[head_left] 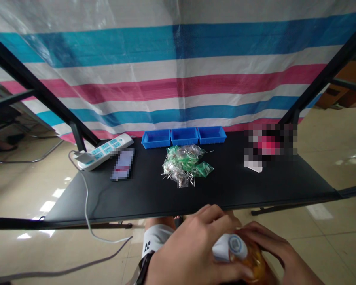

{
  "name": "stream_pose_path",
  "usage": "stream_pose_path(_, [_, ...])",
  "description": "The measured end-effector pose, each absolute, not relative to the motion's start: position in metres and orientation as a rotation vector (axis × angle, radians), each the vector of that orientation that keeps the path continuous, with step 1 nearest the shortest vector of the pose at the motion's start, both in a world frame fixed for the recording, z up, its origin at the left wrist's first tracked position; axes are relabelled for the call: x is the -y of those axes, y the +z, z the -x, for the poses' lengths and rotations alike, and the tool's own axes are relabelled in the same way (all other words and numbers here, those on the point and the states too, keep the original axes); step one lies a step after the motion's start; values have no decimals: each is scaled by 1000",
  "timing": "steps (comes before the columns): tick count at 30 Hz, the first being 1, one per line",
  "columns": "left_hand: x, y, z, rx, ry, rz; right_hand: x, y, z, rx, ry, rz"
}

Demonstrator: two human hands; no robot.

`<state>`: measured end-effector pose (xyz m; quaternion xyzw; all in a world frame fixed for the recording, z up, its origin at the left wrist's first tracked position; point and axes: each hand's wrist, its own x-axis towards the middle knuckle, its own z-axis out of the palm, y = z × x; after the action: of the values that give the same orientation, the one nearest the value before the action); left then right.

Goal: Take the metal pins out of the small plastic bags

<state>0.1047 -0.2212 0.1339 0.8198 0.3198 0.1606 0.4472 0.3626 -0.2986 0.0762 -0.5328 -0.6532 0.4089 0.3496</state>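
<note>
Close to me, below the table's front edge, both of my hands are around a bottle (256,261) of amber colour. It has a white part with a round blue print, which looks like its cap (237,245). My left hand (192,249), with a dark watch at the wrist, curls its fingers and thumb about the cap end. My right hand (273,247) wraps the bottle's far right side; part of its fingers is hidden. Beyond the hands, a heap of small clear and green plastic bags (185,164) with thin metal pins lies on the table.
Three blue trays (184,136) line the back of the black table (154,198). At left are a white power strip (106,150) with a trailing cable (87,206) and a blurred phone-like object (123,165). A pixelated pink object (268,145) lies right. Striped sheeting (178,87) hangs behind.
</note>
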Motion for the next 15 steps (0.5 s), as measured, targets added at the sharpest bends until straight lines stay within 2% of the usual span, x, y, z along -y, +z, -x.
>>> stream_pose_path(3, [221, 131, -108, -889, 265, -2144, 296, 76, -363, 1726, 1064, 1369])
stream_pose_path(6, [217, 133, -107, -672, 209, -2280, 302, 59, -375, 1794, 1017, 1381])
stream_pose_path(9, [215, 134, -107, -460, 225, -2357, 314, 31, -389, 1799, 941, 1373])
stream_pose_path(15, [189, 115, -116, -408, 389, -2374, 302, 9, -424, 1587, 1158, 1354])
